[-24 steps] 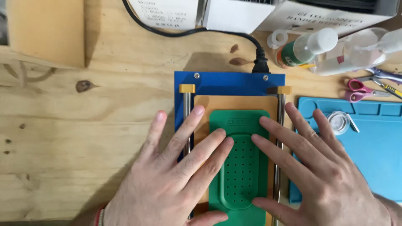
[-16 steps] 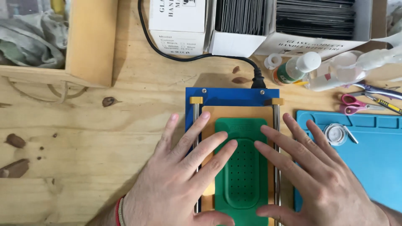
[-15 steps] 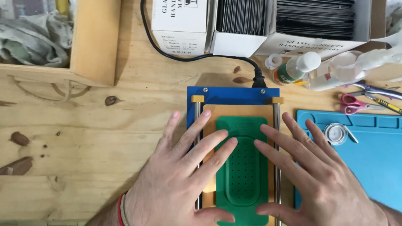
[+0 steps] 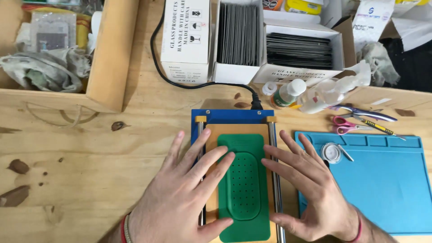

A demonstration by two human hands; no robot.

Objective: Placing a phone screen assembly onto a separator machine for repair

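Note:
A blue-framed flat device [image 4: 227, 116] with two metal rails lies on the wooden bench; a black cable [image 4: 189, 85] runs from its far edge. A green perforated rubber mat [image 4: 243, 180] rests on its orange plate. My left hand [image 4: 184, 198] lies flat with spread fingers on the left rail and the mat's left edge. On the right rail and the mat's right edge, my right hand [image 4: 306, 189] lies flat too. Neither hand holds anything.
A blue silicone work mat [image 4: 382, 184] lies at the right with a tape roll [image 4: 333, 152] on it. Scissors [image 4: 344, 126], tools and small bottles [image 4: 288, 94] sit behind it. Boxes of dark glass sheets [image 4: 297, 49] stand at the back. A wooden tray [image 4: 108, 63] holds rags at the left.
The view has tilted up, showing more of the boxes and the tray at the back. Both hands stay flat on the green mat.

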